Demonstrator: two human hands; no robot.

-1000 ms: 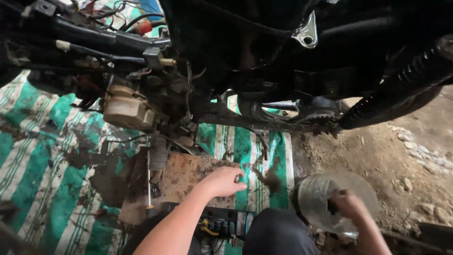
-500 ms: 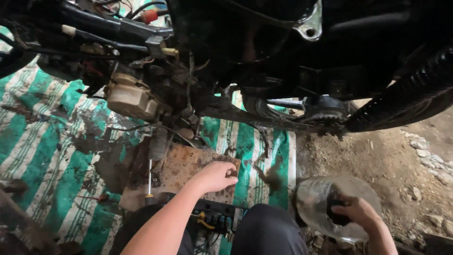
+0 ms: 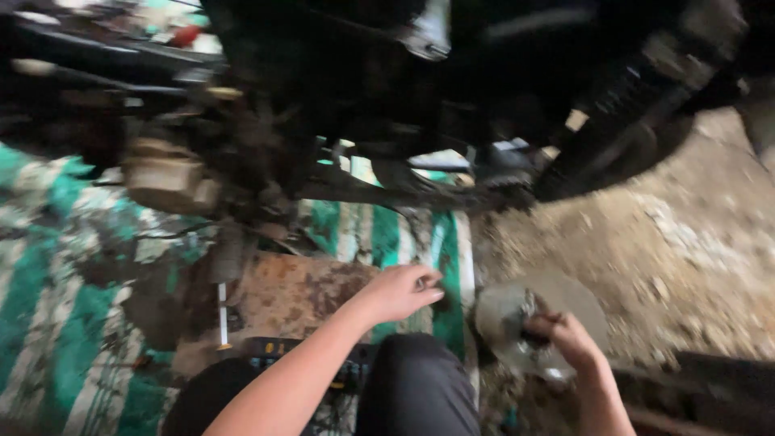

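Note:
The view is blurred by motion. My left hand (image 3: pixel 397 292) reaches over a rusty brown metal plate (image 3: pixel 295 295) that lies on a green and white striped mat (image 3: pixel 56 339); its fingers pinch a small dark part. My right hand (image 3: pixel 565 339) grips a round grey metal disc (image 3: pixel 517 319) with a dark hub, resting on the dirt ground. Above both hands hangs the dark underside of a motorcycle (image 3: pixel 387 97).
A black coil spring shock (image 3: pixel 638 89) slants at the upper right. A beige greasy engine part (image 3: pixel 165 182) sits at the left. A white-handled tool (image 3: pixel 222 319) lies on the plate's left edge. My dark-trousered knee (image 3: pixel 412 387) is between my arms. Bare dirt (image 3: pixel 678 258) lies right.
The camera swung quickly and the picture has smeared. My left hand stays over the rusty plate. My right hand keeps hold of the disc, which sits slightly higher in view.

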